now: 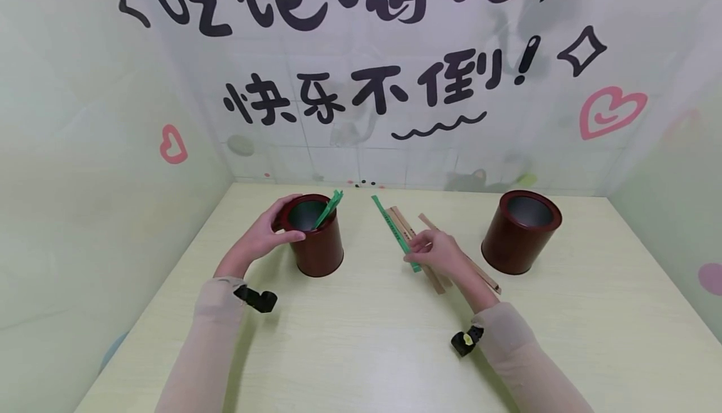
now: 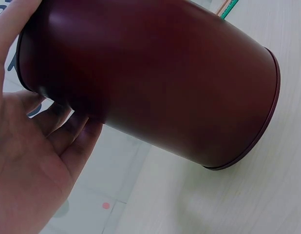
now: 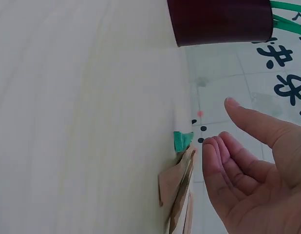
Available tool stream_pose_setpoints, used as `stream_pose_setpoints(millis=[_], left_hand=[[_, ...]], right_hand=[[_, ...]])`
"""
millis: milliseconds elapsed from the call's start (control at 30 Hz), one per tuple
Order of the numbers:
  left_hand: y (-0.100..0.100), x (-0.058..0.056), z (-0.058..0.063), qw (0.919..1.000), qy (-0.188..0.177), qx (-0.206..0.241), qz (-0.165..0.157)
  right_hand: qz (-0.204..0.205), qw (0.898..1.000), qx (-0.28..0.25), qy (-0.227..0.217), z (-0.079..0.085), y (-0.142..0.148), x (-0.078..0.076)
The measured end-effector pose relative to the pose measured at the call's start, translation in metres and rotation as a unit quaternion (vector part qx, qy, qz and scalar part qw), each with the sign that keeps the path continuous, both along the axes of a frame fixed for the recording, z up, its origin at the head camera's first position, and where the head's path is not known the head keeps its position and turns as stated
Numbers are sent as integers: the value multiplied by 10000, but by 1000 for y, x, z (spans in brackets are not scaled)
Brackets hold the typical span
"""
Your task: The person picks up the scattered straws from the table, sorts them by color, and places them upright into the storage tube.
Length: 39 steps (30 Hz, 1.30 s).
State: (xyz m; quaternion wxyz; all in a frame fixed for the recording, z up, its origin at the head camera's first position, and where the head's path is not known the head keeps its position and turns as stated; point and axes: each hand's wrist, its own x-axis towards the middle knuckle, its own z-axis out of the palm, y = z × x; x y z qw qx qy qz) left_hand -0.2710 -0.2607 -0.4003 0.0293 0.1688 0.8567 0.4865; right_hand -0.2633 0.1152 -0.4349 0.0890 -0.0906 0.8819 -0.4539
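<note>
My left hand (image 1: pixel 261 237) grips a dark red cylindrical pot (image 1: pixel 319 253) at the left, thumb near its rim and fingers round the far side. Green slim packets (image 1: pixel 329 209) stick out of this pot. In the left wrist view, the pot (image 2: pixel 155 83) leans across the frame beside the palm. Over the table's middle hovers my right hand (image 1: pixel 442 255), thumb and fingers apart with nothing between them in the right wrist view. Beneath it lie a long green paper packet (image 1: pixel 393 226) and several brown ones (image 1: pixel 437 282), some partly hidden by the hand.
A second dark red pot (image 1: pixel 514 244) stands at the right of the pale wooden table (image 1: pixel 361 350). One brown packet (image 1: pixel 484 276) lies slanted towards it. A white printed sheet (image 1: pixel 350 162) with black writing hangs behind the table's back edge.
</note>
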Motion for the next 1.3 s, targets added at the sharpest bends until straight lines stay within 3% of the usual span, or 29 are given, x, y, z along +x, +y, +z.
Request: stream_pose_setpoints(millis=[167,367,533,633,767,967,1067,1300], left_hand=[[0,0,-1,10000,-15,-1,-9],[-1,0,-1,10000,15,-34,-5],[-1,0,-1,10000,-13,-36,-13],[-1,0,0,10000,-41,-8,-14],[0,-1,0,10000,-44,-19,1],[1,-1,1,10000,-15,8,-17],[1,-1,1,10000,-22,14,-16],[0,-1,0,10000,-31,20,-5]], right_hand=[[99,9956,928,30,-9,-3,-4],[350,9726,2191,696,-7,-12,-4],[386,9620,2568,841,-6,-17,-4],[313,9608,2618,851,-6,-19,-3],[51,9665,2365,1000,1,-20,-1],[-398,9778,1317,1582,21,-18,0],[-612,9738,671,2083,34,-14,2],[-803,9489,-996,2884,64,-9,4]])
